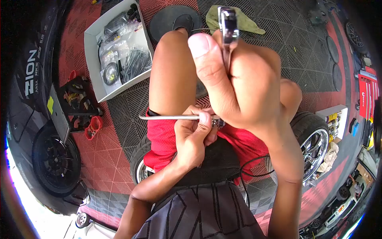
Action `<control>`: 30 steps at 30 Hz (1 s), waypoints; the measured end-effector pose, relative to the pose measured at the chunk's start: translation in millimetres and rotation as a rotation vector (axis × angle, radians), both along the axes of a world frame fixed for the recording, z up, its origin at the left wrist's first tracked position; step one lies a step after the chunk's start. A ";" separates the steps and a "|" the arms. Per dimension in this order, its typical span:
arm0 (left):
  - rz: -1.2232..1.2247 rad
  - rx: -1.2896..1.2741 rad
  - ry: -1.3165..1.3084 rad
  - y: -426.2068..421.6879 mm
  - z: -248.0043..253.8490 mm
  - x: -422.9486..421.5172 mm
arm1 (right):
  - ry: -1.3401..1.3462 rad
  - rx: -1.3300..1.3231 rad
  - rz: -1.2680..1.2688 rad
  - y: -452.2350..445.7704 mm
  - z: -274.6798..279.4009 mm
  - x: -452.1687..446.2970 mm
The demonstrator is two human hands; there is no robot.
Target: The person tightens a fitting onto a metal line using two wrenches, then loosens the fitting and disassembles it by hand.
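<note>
Close to the camera, my right hand (pixel 246 79) is closed around a shiny metal tool (pixel 229 26), its thumb pressed along one side and the tool's head standing up above the fist. Lower and to the left, my left hand (pixel 193 137) pinches a thin metal rod (pixel 171 117) between thumb and fingers. The rod lies level over the red shorts, and its left end is bent. A small metal fitting (pixel 218 122) shows at the rod's right end, partly hidden beside my right hand.
A white box (pixel 90 59) of bagged parts and cables lies at upper left. A green cloth (pixel 242 24) is on the tiled floor ahead. Wheels (pixel 314 145) stand beside my legs. A dark car (pixel 28 131) is at left, a red cabinet (pixel 368 95) at right.
</note>
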State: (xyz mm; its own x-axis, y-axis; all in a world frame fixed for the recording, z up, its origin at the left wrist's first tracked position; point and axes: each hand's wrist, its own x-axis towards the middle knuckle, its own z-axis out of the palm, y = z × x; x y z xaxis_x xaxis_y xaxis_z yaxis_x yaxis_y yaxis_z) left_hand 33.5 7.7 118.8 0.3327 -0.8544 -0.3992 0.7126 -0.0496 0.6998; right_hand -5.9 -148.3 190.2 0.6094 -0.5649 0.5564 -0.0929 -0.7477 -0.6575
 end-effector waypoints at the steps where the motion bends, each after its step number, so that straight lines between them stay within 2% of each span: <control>1: 0.027 -0.011 0.018 0.4 0.3 0.4 | -0.076 0.003 -0.026 2.2 -0.4 2.1; 5: 0.148 -0.008 -0.058 -5.9 11.6 -4.8 | 0.039 0.098 -0.051 -7.0 -1.5 6.0; 6: 0.176 -0.011 0.007 -8.0 11.8 -5.3 | 0.050 0.139 -0.074 -10.7 -6.5 8.8; 7: 0.125 -0.033 -0.087 -7.7 5.3 -4.5 | 0.061 0.180 -0.098 -12.1 -10.4 11.1; 11: 0.185 -0.054 -0.117 -9.2 -0.7 -3.4 | 0.126 0.299 -0.085 -11.9 -10.3 13.5; 13: 0.207 -0.063 -0.125 -7.5 -1.1 -3.1 | 0.251 0.545 -0.155 -18.8 -17.1 15.6; 15: 0.206 -0.120 -0.228 -8.6 -0.4 -3.3 | 0.285 0.577 -0.147 -27.8 -45.5 16.3; 17: 0.196 -0.114 -0.251 -7.9 -1.0 -3.9 | 0.146 0.679 -0.027 -30.3 -82.6 13.9; 19: 0.169 -0.091 -0.299 -3.1 -0.9 -6.6 | 0.262 0.966 -0.001 -26.2 -101.5 11.0; 20: 0.160 -0.079 -0.308 -1.9 0.2 -7.4 | 0.276 1.353 -0.010 -19.2 -79.1 11.9; 21: 0.160 -0.079 -0.309 -0.5 -1.9 -8.5 | 0.261 1.491 -0.018 -17.1 -87.4 11.3; 23: 0.152 -0.085 -0.346 1.9 -6.7 -9.7 | 0.325 1.327 -0.084 -12.3 -87.0 10.2; 26: 0.122 -0.087 -0.276 1.6 -2.8 -10.2 | 0.159 1.113 -0.059 -13.1 -71.7 3.0; 30: 0.114 -0.033 -0.218 -6.8 -4.8 -3.3 | 0.155 0.515 0.006 -19.8 -21.6 -3.7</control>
State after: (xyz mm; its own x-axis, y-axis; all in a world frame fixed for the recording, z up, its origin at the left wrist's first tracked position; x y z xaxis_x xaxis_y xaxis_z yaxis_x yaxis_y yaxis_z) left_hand 30.3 0.8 114.0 0.5030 -0.8178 -0.2795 0.5441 0.0483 0.8376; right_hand -9.6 -168.0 168.7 0.6663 -0.7373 0.1114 -0.2147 -0.3328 -0.9182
